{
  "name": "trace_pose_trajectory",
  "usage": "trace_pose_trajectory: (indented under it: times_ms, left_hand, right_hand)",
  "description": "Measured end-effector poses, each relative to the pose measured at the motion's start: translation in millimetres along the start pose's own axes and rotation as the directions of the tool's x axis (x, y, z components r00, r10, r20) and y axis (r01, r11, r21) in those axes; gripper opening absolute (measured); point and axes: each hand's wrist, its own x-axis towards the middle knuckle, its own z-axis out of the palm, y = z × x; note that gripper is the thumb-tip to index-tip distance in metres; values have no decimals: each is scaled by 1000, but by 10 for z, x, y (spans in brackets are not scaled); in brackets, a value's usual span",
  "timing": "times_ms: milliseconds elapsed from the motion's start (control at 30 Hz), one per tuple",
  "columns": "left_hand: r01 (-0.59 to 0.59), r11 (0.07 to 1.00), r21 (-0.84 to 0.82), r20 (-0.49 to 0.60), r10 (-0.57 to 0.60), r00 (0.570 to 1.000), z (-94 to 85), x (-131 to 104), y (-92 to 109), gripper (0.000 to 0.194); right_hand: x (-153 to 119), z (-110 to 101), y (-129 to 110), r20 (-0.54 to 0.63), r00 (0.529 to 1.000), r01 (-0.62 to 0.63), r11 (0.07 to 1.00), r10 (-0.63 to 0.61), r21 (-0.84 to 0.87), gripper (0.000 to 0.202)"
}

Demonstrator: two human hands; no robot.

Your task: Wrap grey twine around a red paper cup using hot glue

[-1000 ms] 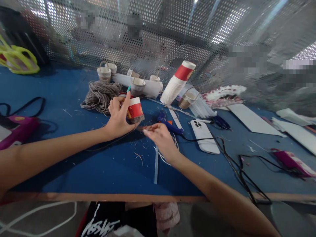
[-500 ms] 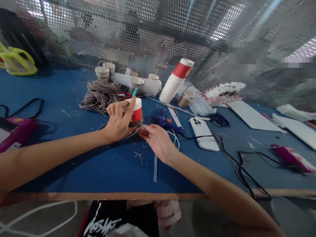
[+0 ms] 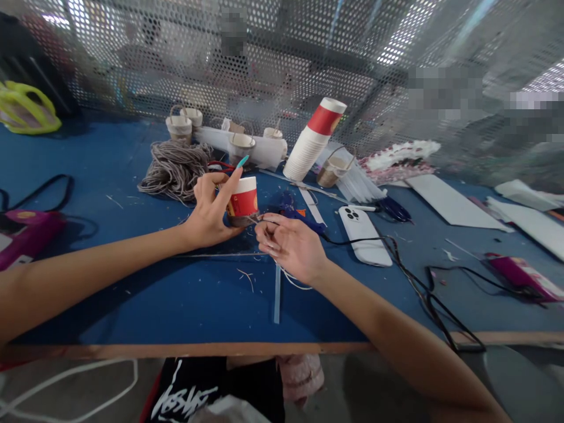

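Observation:
A red and white paper cup (image 3: 245,198) stands upright, tilted slightly, with grey cord round its base. My left hand (image 3: 212,210) grips it from the left, its index finger raised along the side. To the right of the cup base, my right hand (image 3: 288,242) pinches the grey cord (image 3: 256,219). Behind my right hand lies a blue glue gun (image 3: 308,221), partly hidden. A bundle of grey cord (image 3: 176,171) rests behind my left hand.
A leaning stack of paper cups (image 3: 311,144) stands behind, near cord-wrapped cups (image 3: 241,145). A white phone (image 3: 365,236) and black cables (image 3: 403,276) lie to the right. A purple box-like item (image 3: 522,278) sits farther right.
My right hand has shifted slightly right with the cord, its fingers more curled. The cup has turned a little and shows more in my left hand.

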Motion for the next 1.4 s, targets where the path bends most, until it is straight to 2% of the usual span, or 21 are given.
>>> trace_pose_trajectory:
  times_ms: [67, 133, 267, 333, 433, 533, 633, 800, 1067, 1233, 1400]
  left_hand:
    - [-1, 1000, -30, 41, 2, 999, -27, 34, -33, 101]
    - [0, 999, -47, 57, 3, 998, -58, 66, -51, 102]
    - [18, 997, -72, 82, -12, 997, -88, 73, -46, 102]
    - [31, 995, -98, 88, -23, 996, -86, 48, -26, 100]
    - [42, 987, -155, 108, -25, 994, -82, 10, 15, 99]
    - [52, 982, -182, 138, -27, 990, -90, -4, 46, 102]
    - [40, 983, -177, 133, -16, 991, -103, 5, 56, 102]
    - [17, 988, -154, 129, 4, 992, -114, 18, 61, 101]
    - [53, 987, -155, 150, -30, 988, -119, 5, 49, 101]
    - [44, 985, -164, 173, -15, 985, -111, 1, 23, 102]
    - [38, 985, -167, 152, -12, 988, -97, -3, 62, 101]
  right_hand:
    - [1, -21, -27, -16, 999, 51, 998, -52, -48, 17]
    - [0, -41, -49, -86, 988, 114, 986, -125, -122, 21]
    - [-12, -71, -69, -210, 938, 194, 920, -275, -341, 35]
    - [-19, -85, -68, -197, 916, 225, 856, -348, -465, 39]
    - [-27, -111, -61, -123, 873, 295, 712, -471, -637, 48]
    - [-30, -139, -52, -53, 839, 334, 591, -541, -735, 57]
    - [-27, -157, -38, -58, 826, 319, 551, -561, -771, 59]
    - [-16, -161, -8, -82, 833, 298, 568, -547, -767, 59]
    - [-6, -208, -19, -63, 816, 309, 526, -575, -793, 58]
    - [6, -192, -12, -78, 816, 301, 535, -573, -789, 57]
    - [35, -219, 65, -10, 779, 337, 431, -627, -837, 64]
